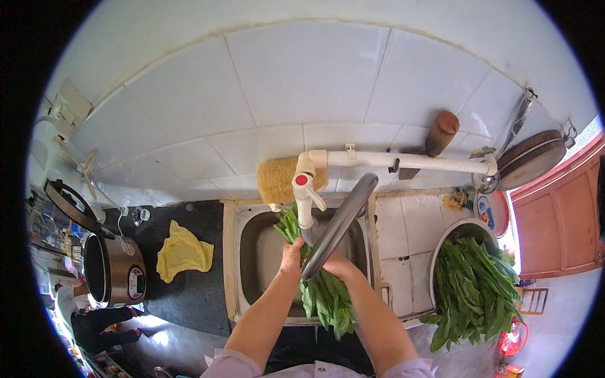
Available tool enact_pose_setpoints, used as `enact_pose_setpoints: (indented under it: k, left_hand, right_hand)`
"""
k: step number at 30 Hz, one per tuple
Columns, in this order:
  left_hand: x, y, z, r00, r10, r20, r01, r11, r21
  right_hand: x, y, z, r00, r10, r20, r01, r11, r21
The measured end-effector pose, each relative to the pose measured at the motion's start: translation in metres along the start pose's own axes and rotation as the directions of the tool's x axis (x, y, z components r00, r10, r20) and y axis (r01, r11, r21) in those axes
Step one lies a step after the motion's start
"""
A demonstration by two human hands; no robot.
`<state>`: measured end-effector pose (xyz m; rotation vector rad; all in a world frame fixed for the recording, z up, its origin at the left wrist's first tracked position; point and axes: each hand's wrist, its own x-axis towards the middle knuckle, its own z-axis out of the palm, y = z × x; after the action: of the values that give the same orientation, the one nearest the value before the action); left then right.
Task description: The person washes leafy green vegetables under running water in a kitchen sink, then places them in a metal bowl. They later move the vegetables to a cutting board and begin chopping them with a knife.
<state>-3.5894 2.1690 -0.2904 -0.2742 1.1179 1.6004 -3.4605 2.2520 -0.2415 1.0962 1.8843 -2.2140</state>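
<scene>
Over the stainless steel sink, I hold a bunch of leafy greens. Its stems point toward the wall and its leaves hang over the front rim. My left hand grips the bunch near the stems. Farther down the leaves is my right hand, its fingers partly hidden behind a long grey metallic piece that crosses the view at a slant. Just above my hands stands a white plastic tap with a red dot. Whether water runs from it cannot be made out.
To the right, a large metal pot heaped with greens stands on the tiled counter. A yellow cloth and an open rice cooker are at left. White pipe runs along the wall. Another person stands far left.
</scene>
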Motion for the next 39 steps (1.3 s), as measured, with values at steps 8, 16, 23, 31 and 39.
enact_pose_setpoints:
  k: [8, 16, 23, 31, 39]
  left_hand:
    - [-0.025, -0.025, 0.023, 0.986, -0.158, 0.061, 0.156, 0.987, 0.035]
    - [-0.032, -0.017, 0.029, 0.992, 0.046, 0.115, -0.051, 0.998, 0.039]
    - [-0.074, 0.009, 0.041, 0.979, -0.197, -0.051, 0.197, 0.98, -0.015]
    - [-0.062, 0.003, 0.04, 0.987, -0.147, 0.066, 0.161, 0.922, -0.352]
    - [-0.067, -0.001, 0.013, 0.935, -0.188, -0.3, 0.156, 0.979, -0.128]
  right_hand:
    - [0.017, 0.015, -0.012, 0.997, 0.027, -0.068, -0.059, 0.849, -0.525]
    - [-0.076, -0.09, -0.026, 0.917, -0.389, -0.09, 0.175, 0.594, -0.785]
    - [-0.106, -0.174, -0.007, 0.547, -0.836, -0.041, 0.363, 0.281, -0.888]
    - [-0.139, -0.159, -0.007, 0.644, -0.765, -0.019, 0.206, 0.197, -0.958]
    - [-0.35, -0.09, -0.106, 0.438, -0.767, -0.468, -0.038, 0.505, -0.862]
